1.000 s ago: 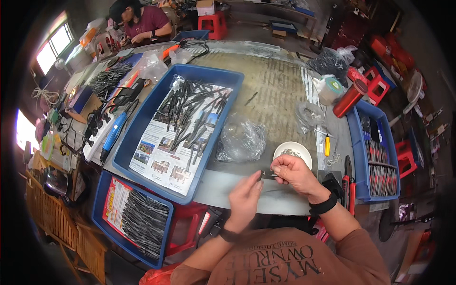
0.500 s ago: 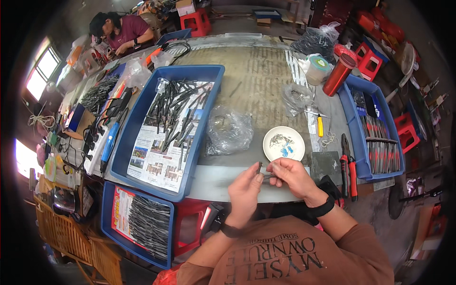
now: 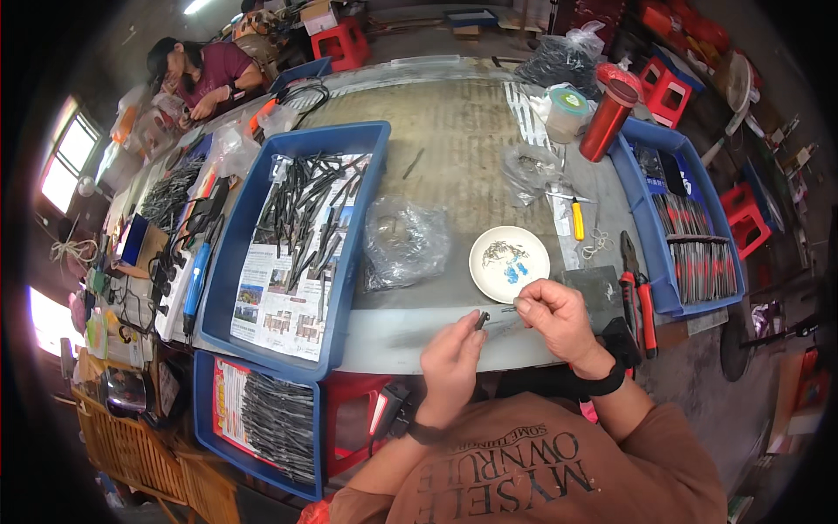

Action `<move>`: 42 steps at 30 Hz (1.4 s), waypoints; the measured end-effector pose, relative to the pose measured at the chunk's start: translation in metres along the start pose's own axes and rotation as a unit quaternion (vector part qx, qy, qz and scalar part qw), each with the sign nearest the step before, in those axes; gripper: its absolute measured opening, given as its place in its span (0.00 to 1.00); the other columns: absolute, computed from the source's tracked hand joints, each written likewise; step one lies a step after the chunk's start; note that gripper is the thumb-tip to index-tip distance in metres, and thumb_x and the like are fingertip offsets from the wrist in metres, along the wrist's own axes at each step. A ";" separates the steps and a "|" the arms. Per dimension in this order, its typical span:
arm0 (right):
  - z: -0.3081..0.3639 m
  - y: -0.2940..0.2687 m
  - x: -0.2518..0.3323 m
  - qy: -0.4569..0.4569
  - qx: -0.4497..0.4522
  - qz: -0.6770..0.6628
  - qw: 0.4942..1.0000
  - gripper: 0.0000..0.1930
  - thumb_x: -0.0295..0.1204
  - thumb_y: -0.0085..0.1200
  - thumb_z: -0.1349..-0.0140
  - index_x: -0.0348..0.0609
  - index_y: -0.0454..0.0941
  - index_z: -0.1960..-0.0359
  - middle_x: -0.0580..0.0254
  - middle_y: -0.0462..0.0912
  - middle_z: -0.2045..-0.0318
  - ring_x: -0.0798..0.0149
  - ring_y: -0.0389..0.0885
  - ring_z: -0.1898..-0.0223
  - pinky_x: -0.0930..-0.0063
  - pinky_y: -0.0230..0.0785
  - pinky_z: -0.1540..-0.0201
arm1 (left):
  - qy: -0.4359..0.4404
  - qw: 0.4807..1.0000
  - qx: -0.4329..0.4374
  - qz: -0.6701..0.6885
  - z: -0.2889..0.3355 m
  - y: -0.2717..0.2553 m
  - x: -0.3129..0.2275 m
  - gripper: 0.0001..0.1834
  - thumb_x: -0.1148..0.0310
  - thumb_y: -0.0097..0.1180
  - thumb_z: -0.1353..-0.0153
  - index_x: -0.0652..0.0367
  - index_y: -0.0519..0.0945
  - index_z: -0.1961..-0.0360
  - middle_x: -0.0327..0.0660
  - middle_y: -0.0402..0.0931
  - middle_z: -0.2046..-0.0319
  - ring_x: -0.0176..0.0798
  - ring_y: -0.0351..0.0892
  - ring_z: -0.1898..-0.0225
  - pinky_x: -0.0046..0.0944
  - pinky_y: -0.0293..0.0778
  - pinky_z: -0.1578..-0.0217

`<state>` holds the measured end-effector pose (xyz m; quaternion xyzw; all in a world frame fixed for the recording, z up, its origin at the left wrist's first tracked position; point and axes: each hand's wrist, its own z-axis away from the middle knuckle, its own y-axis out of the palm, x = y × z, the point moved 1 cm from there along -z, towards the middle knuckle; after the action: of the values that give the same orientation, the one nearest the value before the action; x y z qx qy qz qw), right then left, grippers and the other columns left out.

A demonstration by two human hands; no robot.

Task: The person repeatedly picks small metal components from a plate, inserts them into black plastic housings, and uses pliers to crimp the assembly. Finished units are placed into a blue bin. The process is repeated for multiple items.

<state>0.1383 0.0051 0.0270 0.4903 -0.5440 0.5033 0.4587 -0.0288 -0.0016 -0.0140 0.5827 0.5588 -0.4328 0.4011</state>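
My left hand (image 3: 449, 360) is closed, with a short dark rod-like piece (image 3: 482, 320) held at its fingertips. To its right, my right hand (image 3: 560, 321) pinches a thin dark sliver (image 3: 506, 309) that points toward the left hand. A gap separates the two hands, both just over the table's near edge. Right behind them sits a cream round dish (image 3: 489, 284) with small metal bits and blue bits in it. What the thin piece is exactly is too small to make out.
Left stands a blue tray (image 3: 378, 175) of dark strips on newspaper; below it, another blue tray (image 3: 202, 410) of similar strips. A clear plastic bag (image 3: 406, 240) lies mid-table. Rightward are a yellow-handled screwdriver (image 3: 577, 218), red-handled pliers (image 3: 646, 319), a red flask (image 3: 608, 122) and a blue bin (image 3: 724, 227).
The hands, close together before, have moved apart, the right one drawing away to the right with the thin sliver. The whole view has shifted slightly.
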 end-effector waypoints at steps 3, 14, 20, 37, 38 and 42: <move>-0.002 -0.004 0.011 0.004 0.022 0.056 0.998 0.06 0.27 0.52 0.43 0.36 0.75 0.72 0.71 0.73 0.84 0.80 0.67 0.80 0.81 0.61 0.78 | 0.024 0.999 0.012 -0.044 0.000 0.000 -0.004 0.12 0.80 0.55 0.46 0.68 0.77 0.58 0.40 0.76 0.69 0.27 0.71 0.72 0.25 0.67 0.72; -0.001 -0.002 0.020 -0.013 0.040 0.118 0.992 0.06 0.26 0.53 0.45 0.36 0.74 0.75 0.74 0.68 0.86 0.82 0.61 0.82 0.83 0.55 0.80 | 0.049 0.996 0.032 -0.074 0.000 0.002 -0.013 0.09 0.80 0.57 0.48 0.67 0.79 0.63 0.42 0.77 0.72 0.31 0.73 0.73 0.27 0.68 0.71; -0.002 -0.005 0.021 -0.024 0.059 0.126 0.990 0.07 0.27 0.54 0.46 0.35 0.73 0.76 0.73 0.67 0.87 0.81 0.61 0.82 0.82 0.55 0.81 | 0.065 0.993 0.045 -0.085 0.000 0.002 -0.013 0.09 0.81 0.57 0.49 0.66 0.79 0.64 0.43 0.77 0.72 0.33 0.75 0.73 0.28 0.69 0.71; -0.001 -0.012 0.022 -0.021 0.097 0.151 0.984 0.06 0.25 0.53 0.46 0.35 0.73 0.77 0.70 0.68 0.87 0.80 0.61 0.82 0.81 0.56 0.81 | 0.085 0.991 0.065 -0.087 0.003 0.003 -0.012 0.10 0.82 0.56 0.49 0.66 0.79 0.63 0.44 0.77 0.72 0.34 0.75 0.73 0.28 0.69 0.71; -0.001 -0.012 0.022 -0.022 0.098 0.156 0.983 0.06 0.25 0.53 0.46 0.35 0.73 0.77 0.70 0.68 0.87 0.80 0.62 0.82 0.81 0.56 0.81 | 0.081 0.991 0.065 -0.086 0.003 0.003 -0.012 0.10 0.82 0.56 0.49 0.66 0.79 0.63 0.44 0.77 0.72 0.34 0.75 0.73 0.28 0.69 0.71; 0.000 -0.011 0.022 -0.033 0.101 0.180 0.978 0.06 0.26 0.53 0.46 0.35 0.73 0.76 0.67 0.68 0.87 0.77 0.64 0.84 0.79 0.58 0.81 | 0.100 0.987 0.065 -0.105 0.004 0.004 -0.013 0.10 0.82 0.57 0.50 0.66 0.79 0.64 0.45 0.77 0.72 0.36 0.76 0.73 0.29 0.70 0.71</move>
<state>0.1475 0.0029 0.0499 0.4446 -0.5844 0.6137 0.2901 -0.0252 -0.0090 -0.0032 0.5856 0.6250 -0.4475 0.2574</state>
